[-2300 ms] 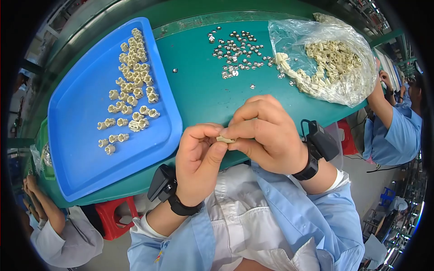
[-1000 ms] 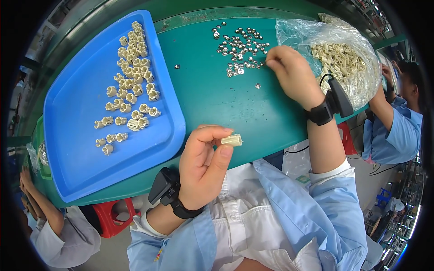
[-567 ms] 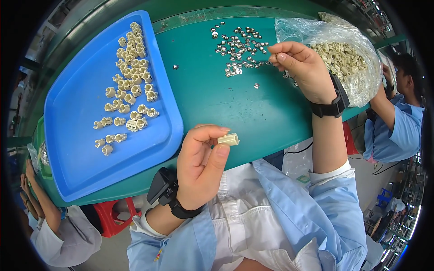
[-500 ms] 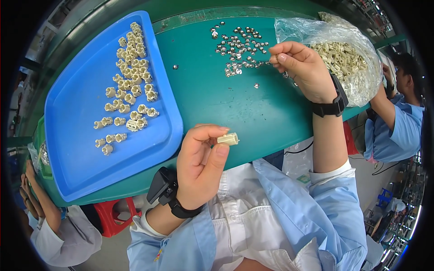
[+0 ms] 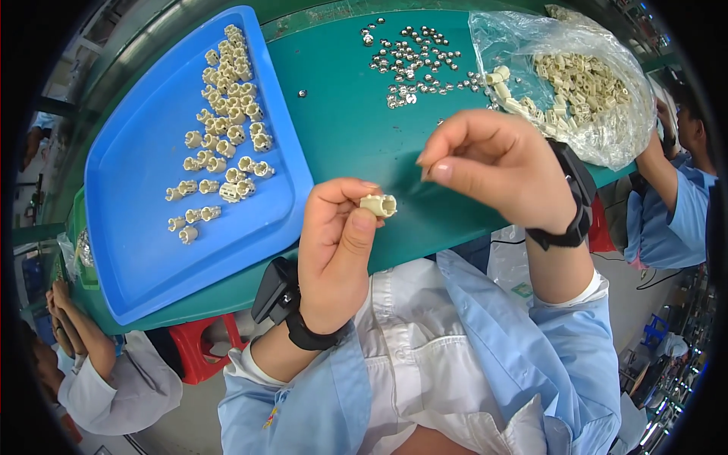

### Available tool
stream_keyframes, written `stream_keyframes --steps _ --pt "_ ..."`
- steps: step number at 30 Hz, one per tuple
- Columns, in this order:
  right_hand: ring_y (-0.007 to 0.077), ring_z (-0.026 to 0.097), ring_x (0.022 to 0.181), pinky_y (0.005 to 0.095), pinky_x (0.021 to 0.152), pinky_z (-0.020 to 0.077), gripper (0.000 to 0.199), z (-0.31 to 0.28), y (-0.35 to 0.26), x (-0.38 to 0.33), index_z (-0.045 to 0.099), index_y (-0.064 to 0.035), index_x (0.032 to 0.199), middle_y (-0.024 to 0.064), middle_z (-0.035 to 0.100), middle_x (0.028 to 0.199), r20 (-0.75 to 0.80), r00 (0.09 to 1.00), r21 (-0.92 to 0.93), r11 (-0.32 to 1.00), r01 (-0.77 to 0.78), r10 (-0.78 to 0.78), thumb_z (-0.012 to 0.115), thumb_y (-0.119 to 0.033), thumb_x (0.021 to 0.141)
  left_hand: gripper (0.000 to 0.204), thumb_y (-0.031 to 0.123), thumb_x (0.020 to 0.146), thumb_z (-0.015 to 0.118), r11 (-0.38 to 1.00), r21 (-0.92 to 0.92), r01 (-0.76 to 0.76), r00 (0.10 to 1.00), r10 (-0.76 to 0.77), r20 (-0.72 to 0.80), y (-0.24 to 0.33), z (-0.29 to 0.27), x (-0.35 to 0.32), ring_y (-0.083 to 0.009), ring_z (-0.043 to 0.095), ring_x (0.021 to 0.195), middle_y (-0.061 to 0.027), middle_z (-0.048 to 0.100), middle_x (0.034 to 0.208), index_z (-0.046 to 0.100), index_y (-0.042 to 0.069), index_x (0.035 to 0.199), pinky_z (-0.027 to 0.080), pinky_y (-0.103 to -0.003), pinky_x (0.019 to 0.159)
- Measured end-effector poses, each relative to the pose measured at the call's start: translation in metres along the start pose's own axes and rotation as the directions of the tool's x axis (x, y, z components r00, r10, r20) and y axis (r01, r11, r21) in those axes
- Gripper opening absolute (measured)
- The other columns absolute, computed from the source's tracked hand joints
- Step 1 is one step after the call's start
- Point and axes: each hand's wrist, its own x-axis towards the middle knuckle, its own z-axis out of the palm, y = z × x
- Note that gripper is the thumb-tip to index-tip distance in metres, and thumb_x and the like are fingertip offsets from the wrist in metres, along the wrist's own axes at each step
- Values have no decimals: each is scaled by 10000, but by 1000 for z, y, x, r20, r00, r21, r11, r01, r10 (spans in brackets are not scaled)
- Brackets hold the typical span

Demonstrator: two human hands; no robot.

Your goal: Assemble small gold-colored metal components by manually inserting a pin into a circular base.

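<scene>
Evidently, the work is centring on a cream plastic piece (image 5: 377,205), which is sitting above the near edge of the table, its open end facing the person's right. The left hand (image 5: 330,250) is gripping it between thumb and fingers. Just beside it, apart from the piece, the right hand (image 5: 500,171) is hovering with thumb and forefinger drawn together; whether they are pinching something small, one cannot tell.

This is looking like a preparing step, with one hand presenting the piece and the other lining up with its open end. The next move seems to be calling for a steady left grip and careful aim from the right fingertips, since the opening is small.

Further out, shiny metal bits (image 5: 410,98) are lying scattered on the green table (image 5: 341,144), beyond the right hand. To the left, a blue tray (image 5: 152,250) is holding many cream pieces (image 5: 225,148), mostly gathered along its right side. At the far right, a clear plastic bag (image 5: 607,155) is lying open, with loose cream parts (image 5: 584,83) heaped inside.
</scene>
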Motion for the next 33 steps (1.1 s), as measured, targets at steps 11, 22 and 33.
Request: stream_keyframes --steps 11,22,33 --pt "55 506 748 184 664 406 91 32 3 1 537 0 880 7 559 827 66 998 -70 998 -5 10 577 -39 808 209 162 900 448 1000 -20 -25 1000 25 10 -1 -3 -2 -106 469 865 -56 492 965 414 14 1044 376 -235 784" --pt "40 483 772 179 689 397 95 38 24 4 494 -28 871 -16 530 832 200 977 397 905 -154 78 569 -53 819 152 98 888 461 988 5 -157 987 156 42 -6 -8 -2 -104 466 887 -79 476 1002 417 23 1012 375 -231 798" --pt "113 505 743 234 637 407 192 56 27 -6 555 -33 892 21 526 801 -119 932 -223 924 310 -341 654 -93 739 177 131 906 431 990 -27 -141 990 141 -13 -6 -8 -4 -102 478 885 -79 491 988 419 22 1045 381 -237 792"
